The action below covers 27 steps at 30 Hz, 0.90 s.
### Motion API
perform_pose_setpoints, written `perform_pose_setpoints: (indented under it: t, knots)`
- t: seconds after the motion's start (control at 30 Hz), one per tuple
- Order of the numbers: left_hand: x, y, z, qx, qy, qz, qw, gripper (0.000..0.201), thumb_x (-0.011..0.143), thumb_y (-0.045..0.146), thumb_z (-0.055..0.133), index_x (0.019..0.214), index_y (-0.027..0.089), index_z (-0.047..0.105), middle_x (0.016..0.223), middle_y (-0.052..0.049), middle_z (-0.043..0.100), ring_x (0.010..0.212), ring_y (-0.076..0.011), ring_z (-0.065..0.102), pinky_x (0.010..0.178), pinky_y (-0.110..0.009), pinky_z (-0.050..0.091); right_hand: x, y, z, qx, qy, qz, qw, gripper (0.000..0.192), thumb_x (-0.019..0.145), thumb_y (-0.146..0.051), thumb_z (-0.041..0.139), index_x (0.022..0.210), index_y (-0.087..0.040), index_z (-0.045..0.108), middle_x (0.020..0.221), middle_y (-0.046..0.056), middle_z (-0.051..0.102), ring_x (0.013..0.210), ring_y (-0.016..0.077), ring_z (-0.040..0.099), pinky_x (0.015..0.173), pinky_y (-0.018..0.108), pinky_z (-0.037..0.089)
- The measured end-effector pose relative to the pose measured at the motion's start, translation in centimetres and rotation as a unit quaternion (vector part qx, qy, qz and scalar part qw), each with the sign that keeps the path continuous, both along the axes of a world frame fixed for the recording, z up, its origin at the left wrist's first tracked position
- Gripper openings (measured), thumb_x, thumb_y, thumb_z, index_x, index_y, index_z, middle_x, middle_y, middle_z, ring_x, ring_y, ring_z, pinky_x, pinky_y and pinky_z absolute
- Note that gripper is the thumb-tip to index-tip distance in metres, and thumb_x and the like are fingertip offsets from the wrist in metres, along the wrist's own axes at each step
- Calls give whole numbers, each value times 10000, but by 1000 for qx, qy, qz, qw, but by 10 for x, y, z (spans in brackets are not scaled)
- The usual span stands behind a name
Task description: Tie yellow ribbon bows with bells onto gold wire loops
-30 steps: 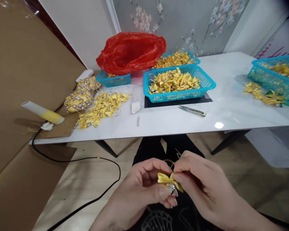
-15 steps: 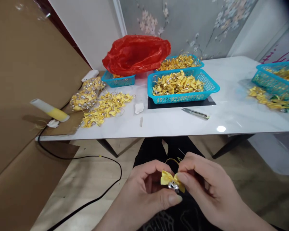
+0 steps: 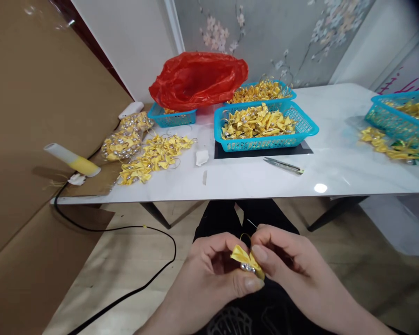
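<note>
Low over my lap, both hands pinch one small yellow ribbon bow (image 3: pixel 243 257) with a silver bead at its centre and a thin gold loop rising from it. My left hand (image 3: pixel 214 272) grips the bow from the left and below, thumb under it. My right hand (image 3: pixel 286 260) pinches its right side with thumb and fingers; a fine thread or needle sticks up above the fingers. On the white table (image 3: pixel 251 179) ahead, a blue basket (image 3: pixel 265 125) holds many similar bows, and a loose pile of bows (image 3: pixel 153 156) lies to its left.
A red plastic bag (image 3: pixel 198 79) covers another blue basket at the back; more baskets (image 3: pixel 401 118) stand to the right. Small scissors (image 3: pixel 284 164) lie near the front edge. A glue gun (image 3: pixel 71 160) with its black cable (image 3: pixel 125 229) rests at left beside cardboard sheets (image 3: pixel 28 116).
My hands have shifted slightly and the bow has tilted, with my left thumb now under it. The camera view rose a little between the earliest frame and now.
</note>
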State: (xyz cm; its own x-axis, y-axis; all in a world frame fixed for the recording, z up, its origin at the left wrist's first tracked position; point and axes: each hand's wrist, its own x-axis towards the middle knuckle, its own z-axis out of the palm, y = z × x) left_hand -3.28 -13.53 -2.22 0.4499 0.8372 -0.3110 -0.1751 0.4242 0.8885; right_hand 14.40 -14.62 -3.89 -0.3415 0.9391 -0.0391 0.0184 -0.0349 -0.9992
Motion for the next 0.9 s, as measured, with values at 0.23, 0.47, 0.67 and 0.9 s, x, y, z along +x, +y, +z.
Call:
perform_pose_setpoints:
  t: [0.23, 0.47, 0.67, 0.9]
  knots:
    - [5, -1, 6, 8, 56, -7, 998, 239, 691, 161, 813, 661, 160, 576, 620, 76, 530, 570, -65, 422, 550, -182, 361, 4, 2, 3, 68, -77, 15, 995, 295, 967, -383, 550, 734, -202, 536, 665, -42, 451, 573, 98, 394, 497, 224, 302]
    - [0, 2, -2, 7, 15, -2, 1000, 264, 666, 83, 823, 831, 207, 658, 714, 72, 610, 634, -69, 533, 623, -191, 432, -2, 7, -6, -112, 38, 22, 993, 422, 938, -537, 565, 711, -193, 473, 593, -81, 318, 517, 75, 218, 446, 217, 181]
    - [-19, 5, -2, 35, 85, 21, 996, 542, 640, 153, 871, 1116, 310, 664, 926, 37, 636, 716, -111, 616, 615, -217, 479, 0, 8, -2, -71, -13, -15, 997, 393, 952, -503, 550, 721, -188, 513, 608, -67, 370, 527, 81, 268, 452, 226, 195]
    - [-11, 4, 2, 7, 28, 14, 999, 249, 705, 328, 855, 841, 152, 744, 724, -3, 671, 646, -100, 571, 618, -209, 468, -6, 6, 4, -30, -36, -30, 998, 382, 949, -487, 546, 707, -192, 520, 615, -58, 389, 545, 96, 304, 476, 233, 236]
